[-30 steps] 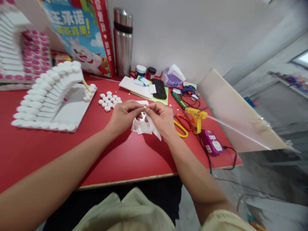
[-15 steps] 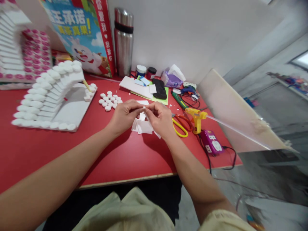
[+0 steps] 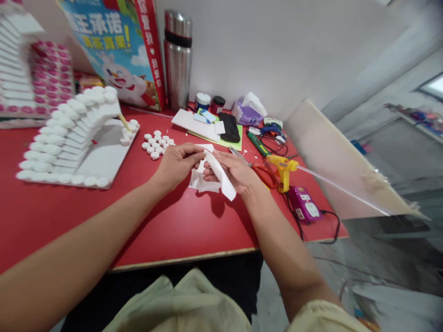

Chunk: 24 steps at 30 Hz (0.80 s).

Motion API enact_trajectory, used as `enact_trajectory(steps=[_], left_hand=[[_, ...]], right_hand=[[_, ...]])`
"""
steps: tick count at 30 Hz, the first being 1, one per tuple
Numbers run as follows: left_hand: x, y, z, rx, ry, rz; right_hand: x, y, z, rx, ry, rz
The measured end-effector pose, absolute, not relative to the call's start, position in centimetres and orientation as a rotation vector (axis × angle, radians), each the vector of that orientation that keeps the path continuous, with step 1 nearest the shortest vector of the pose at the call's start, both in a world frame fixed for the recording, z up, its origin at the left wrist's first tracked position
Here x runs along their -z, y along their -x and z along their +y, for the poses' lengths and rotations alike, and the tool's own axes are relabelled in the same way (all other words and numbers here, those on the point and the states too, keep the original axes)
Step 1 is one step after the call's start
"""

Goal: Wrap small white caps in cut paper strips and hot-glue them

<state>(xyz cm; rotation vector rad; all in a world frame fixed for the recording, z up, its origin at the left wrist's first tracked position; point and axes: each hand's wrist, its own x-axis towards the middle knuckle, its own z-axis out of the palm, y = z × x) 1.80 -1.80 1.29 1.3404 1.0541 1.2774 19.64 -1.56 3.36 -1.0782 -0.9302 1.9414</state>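
A white paper strip (image 3: 221, 176) hangs slantwise between my hands, its upper end narrow and its lower end loose and wider. My left hand (image 3: 180, 163) is closed, pinching that upper end between thumb and fingertips. Against the strip, my right hand (image 3: 237, 170) has its thumb side near the top and its fingers behind the paper, partly hidden by it. Under the hands lies a small pile of white paper pieces (image 3: 207, 185) on the red table (image 3: 187, 226). Several small white rolled pieces (image 3: 155, 145) sit in a cluster beyond my left hand.
At the left stands a white stepped model (image 3: 97, 154) edged with white discs. Scissors (image 3: 265, 175), a yellow glue gun (image 3: 283, 171) and a purple power socket (image 3: 304, 204) are at the right. A steel flask (image 3: 178, 69) and a purple tissue pack (image 3: 247, 114) stand by the wall.
The fingertips of both hands were together around a small white bit. Now my right hand has turned and its fingers have spread along the strip, which shows at length and hangs down.
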Motion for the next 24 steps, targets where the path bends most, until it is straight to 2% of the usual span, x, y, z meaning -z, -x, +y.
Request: enact_trajectory(steps=[14, 24], left_hand=[[-1.3, -1.9, -1.9, -1.267, -1.478, 1.035], [-0.9, -2.1, -2.1, -1.244, -1.298, 1.102]], right_hand=[[-3.5, -20.1, -1.9, -1.872, 1.172, -0.974], [-2.5, -19.0, -2.1, -1.442, 1.257, -1.265]])
